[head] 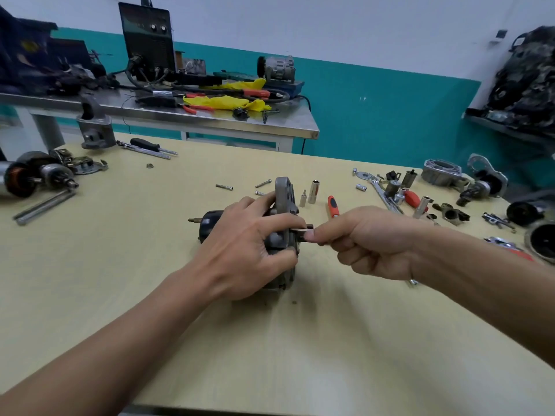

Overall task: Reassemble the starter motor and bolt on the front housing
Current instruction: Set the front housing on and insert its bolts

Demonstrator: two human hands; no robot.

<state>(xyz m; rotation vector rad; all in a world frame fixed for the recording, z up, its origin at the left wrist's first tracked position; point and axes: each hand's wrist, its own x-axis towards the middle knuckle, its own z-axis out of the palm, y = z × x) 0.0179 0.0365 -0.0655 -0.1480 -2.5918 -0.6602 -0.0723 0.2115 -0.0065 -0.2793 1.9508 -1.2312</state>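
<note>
One wide-angle camera is riding on the person's head, facing forward and down over the counter (pixel 90 265), sitting close above the left hand (pixel 240 250) and right hand (pixel 369 241) and reaching out to the teal wall (pixel 375 109) beyond.

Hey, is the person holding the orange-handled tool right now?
No, the orange-handled tool lies on the table beyond the right hand, which pinches a small metal part.

near: bare pale wooden tabletop (pixel 300 340), passable | centre: black-and-grey starter motor (pixel 283 193) blocks | just far: upright silver sockets (pixel 313 192), orange-handled screwdriver (pixel 333 206), loose steel bolts (pixel 224 187) | right: chrome wrench (pixel 381 190) amid clutter | far left: copper-wound armature (pixel 21 178), long steel rods (pixel 45 207)
</note>
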